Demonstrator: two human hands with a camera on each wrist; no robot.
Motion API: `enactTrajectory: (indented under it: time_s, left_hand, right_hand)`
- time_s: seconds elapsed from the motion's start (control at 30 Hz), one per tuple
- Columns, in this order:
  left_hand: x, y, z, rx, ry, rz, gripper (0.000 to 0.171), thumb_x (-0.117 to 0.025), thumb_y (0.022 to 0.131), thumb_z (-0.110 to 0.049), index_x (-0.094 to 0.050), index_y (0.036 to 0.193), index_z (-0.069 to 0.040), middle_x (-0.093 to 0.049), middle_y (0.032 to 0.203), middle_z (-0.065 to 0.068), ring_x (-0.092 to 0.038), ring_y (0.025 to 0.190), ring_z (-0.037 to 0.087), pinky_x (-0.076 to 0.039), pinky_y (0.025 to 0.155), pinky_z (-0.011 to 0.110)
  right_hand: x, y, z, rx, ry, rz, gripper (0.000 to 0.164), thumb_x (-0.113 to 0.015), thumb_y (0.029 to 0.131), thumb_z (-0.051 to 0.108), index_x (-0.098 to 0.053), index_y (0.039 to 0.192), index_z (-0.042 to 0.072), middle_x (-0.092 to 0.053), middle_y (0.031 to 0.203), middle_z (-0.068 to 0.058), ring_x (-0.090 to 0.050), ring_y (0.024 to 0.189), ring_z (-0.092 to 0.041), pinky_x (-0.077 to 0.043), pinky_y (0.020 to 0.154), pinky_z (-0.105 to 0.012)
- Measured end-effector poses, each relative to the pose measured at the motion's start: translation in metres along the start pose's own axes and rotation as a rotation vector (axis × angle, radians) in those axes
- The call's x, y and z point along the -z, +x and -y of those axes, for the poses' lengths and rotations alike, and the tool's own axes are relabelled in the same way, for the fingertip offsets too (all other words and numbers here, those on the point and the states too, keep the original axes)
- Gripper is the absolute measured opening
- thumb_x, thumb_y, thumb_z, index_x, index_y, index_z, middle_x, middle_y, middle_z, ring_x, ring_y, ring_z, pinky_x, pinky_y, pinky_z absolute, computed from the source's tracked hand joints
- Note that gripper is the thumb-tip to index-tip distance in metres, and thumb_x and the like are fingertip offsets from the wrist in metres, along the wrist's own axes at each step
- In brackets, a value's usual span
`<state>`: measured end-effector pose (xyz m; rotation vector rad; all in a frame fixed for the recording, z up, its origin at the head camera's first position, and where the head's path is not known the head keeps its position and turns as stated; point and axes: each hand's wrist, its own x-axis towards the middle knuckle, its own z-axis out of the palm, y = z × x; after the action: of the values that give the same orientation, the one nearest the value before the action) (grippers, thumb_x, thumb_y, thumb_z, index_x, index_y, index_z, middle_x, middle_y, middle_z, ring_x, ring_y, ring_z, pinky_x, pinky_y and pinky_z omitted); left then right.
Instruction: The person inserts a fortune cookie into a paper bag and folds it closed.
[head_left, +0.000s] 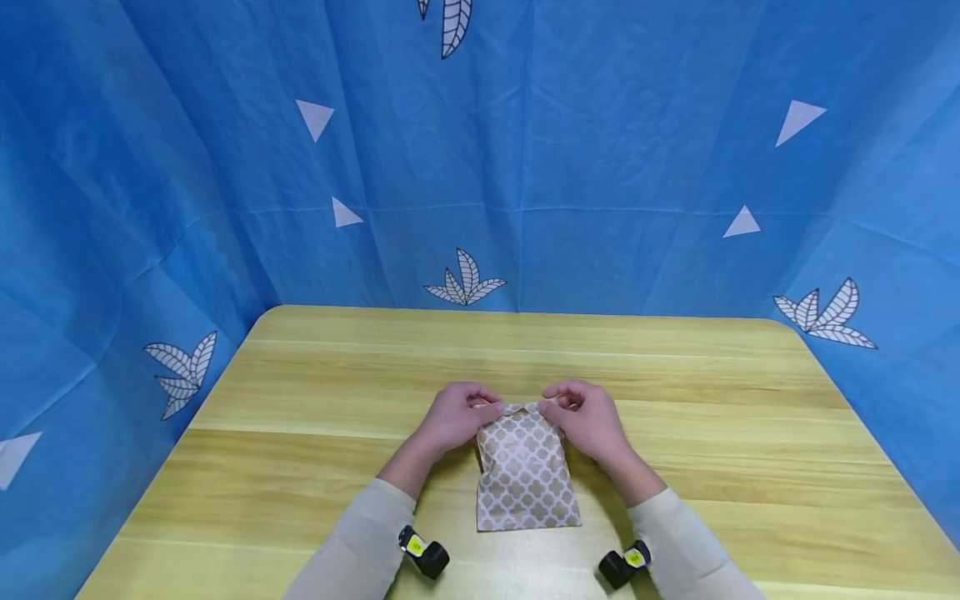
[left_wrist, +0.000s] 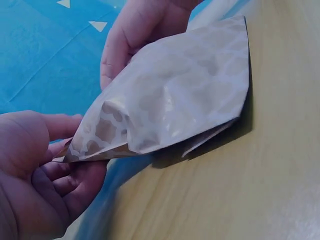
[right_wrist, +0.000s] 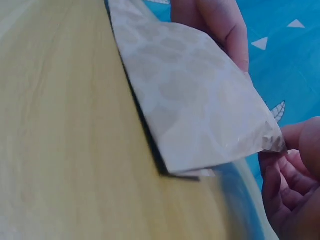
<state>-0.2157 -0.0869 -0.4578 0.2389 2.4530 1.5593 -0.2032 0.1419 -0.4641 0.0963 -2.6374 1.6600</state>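
Observation:
A paper bag (head_left: 528, 475) with a white lattice print on tan lies near the middle of the table, its far edge raised. My left hand (head_left: 459, 417) pinches the far left corner between thumb and fingers. At the far right corner, my right hand (head_left: 588, 419) pinches the bag the same way. The left wrist view shows the paper bag (left_wrist: 170, 95) creased near the left hand (left_wrist: 45, 170). In the right wrist view the bag (right_wrist: 185, 95) slopes up from the table to the right hand (right_wrist: 295, 185). What the bag holds is hidden.
The wooden table (head_left: 300, 467) has rounded far corners. A blue curtain (head_left: 600, 150) with white leaves and triangles hangs behind it and at both sides. Black devices on straps sit at the left wrist (head_left: 427, 557) and right wrist (head_left: 621, 568).

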Motion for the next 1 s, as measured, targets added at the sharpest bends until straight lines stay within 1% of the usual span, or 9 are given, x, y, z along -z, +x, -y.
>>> enactTrajectory:
  time_s: [0.1,0.23,0.3,0.47,0.63,0.73,0.8,0.9,1.0]
  left_hand:
    - [0.002,-0.002,-0.005,-0.015,0.002,-0.007,0.014,-0.075,0.092,-0.023,-0.074,0.100,-0.013,-0.067,0.096,0.000,-0.061,0.087,0.019,-0.051,0.074,0.035]
    - [0.004,-0.005,-0.012,-0.065,0.015,-0.026,0.010,-0.075,0.091,-0.018,-0.074,0.098,-0.012,-0.067,0.092,0.000,-0.061,0.085,0.020,-0.051,0.073,0.037]
    - [0.005,-0.007,-0.015,-0.089,0.020,-0.038,0.008,-0.074,0.091,-0.017,-0.074,0.098,-0.012,-0.066,0.090,0.000,-0.060,0.083,0.020,-0.050,0.072,0.037]
    - [0.006,-0.012,-0.022,-0.125,0.005,-0.058,0.009,-0.074,0.092,-0.016,-0.074,0.100,-0.013,-0.066,0.089,-0.001,-0.060,0.080,0.020,-0.051,0.070,0.037]
    - [0.005,-0.014,-0.026,-0.158,-0.023,-0.077,0.011,-0.074,0.092,-0.018,-0.074,0.101,-0.013,-0.067,0.089,-0.002,-0.059,0.077,0.021,-0.051,0.067,0.037]
    - [0.005,-0.016,-0.026,-0.167,-0.026,-0.073,0.014,-0.075,0.091,-0.021,-0.073,0.103,-0.014,-0.066,0.088,-0.001,-0.057,0.074,0.022,-0.050,0.064,0.037]
    - [0.004,-0.016,-0.027,-0.159,-0.036,-0.058,0.016,-0.076,0.090,-0.022,-0.073,0.104,-0.014,-0.065,0.088,0.001,-0.058,0.074,0.021,-0.051,0.064,0.036]
    - [0.003,-0.017,-0.027,-0.145,-0.045,-0.050,0.018,-0.077,0.090,-0.021,-0.072,0.104,-0.013,-0.065,0.091,0.001,-0.060,0.077,0.021,-0.052,0.066,0.037]
    - [0.002,-0.017,-0.027,-0.141,-0.042,-0.060,0.017,-0.077,0.089,-0.019,-0.072,0.104,-0.013,-0.064,0.091,0.001,-0.059,0.078,0.021,-0.052,0.067,0.037]
  right_hand:
    - [0.001,-0.002,0.004,0.010,0.033,-0.012,0.013,-0.077,0.087,0.012,-0.075,0.098,0.005,-0.063,0.081,-0.005,-0.060,0.073,-0.019,-0.049,0.060,-0.029]
    - [0.002,-0.003,0.008,0.012,0.078,-0.003,0.010,-0.076,0.088,0.013,-0.075,0.096,0.006,-0.064,0.082,-0.007,-0.061,0.070,-0.022,-0.051,0.057,-0.030]
    - [0.004,-0.004,0.009,0.029,0.089,0.012,0.011,-0.077,0.088,0.015,-0.075,0.095,0.006,-0.066,0.082,-0.007,-0.062,0.070,-0.022,-0.051,0.058,-0.031]
    - [0.007,-0.008,0.011,0.068,0.126,0.093,0.017,-0.079,0.088,0.021,-0.074,0.091,0.005,-0.066,0.080,-0.006,-0.058,0.068,-0.019,-0.048,0.059,-0.030]
    - [0.008,-0.009,0.013,0.083,0.243,0.172,0.018,-0.075,0.091,0.017,-0.071,0.090,-0.001,-0.066,0.079,-0.011,-0.060,0.068,-0.020,-0.051,0.061,-0.032]
    - [0.009,-0.010,0.015,0.088,0.271,0.175,0.018,-0.074,0.092,0.016,-0.071,0.092,-0.001,-0.066,0.080,-0.012,-0.062,0.068,-0.021,-0.052,0.061,-0.032]
    - [0.009,-0.011,0.016,0.092,0.275,0.168,0.019,-0.075,0.092,0.017,-0.071,0.093,-0.001,-0.065,0.080,-0.013,-0.062,0.067,-0.021,-0.052,0.060,-0.032]
    - [0.008,-0.011,0.016,0.100,0.290,0.158,0.019,-0.075,0.091,0.016,-0.072,0.092,-0.002,-0.065,0.079,-0.014,-0.062,0.066,-0.020,-0.053,0.059,-0.032]
    - [0.008,-0.012,0.016,0.119,0.307,0.153,0.017,-0.075,0.091,0.015,-0.072,0.091,-0.002,-0.066,0.079,-0.013,-0.063,0.066,-0.020,-0.053,0.059,-0.032]
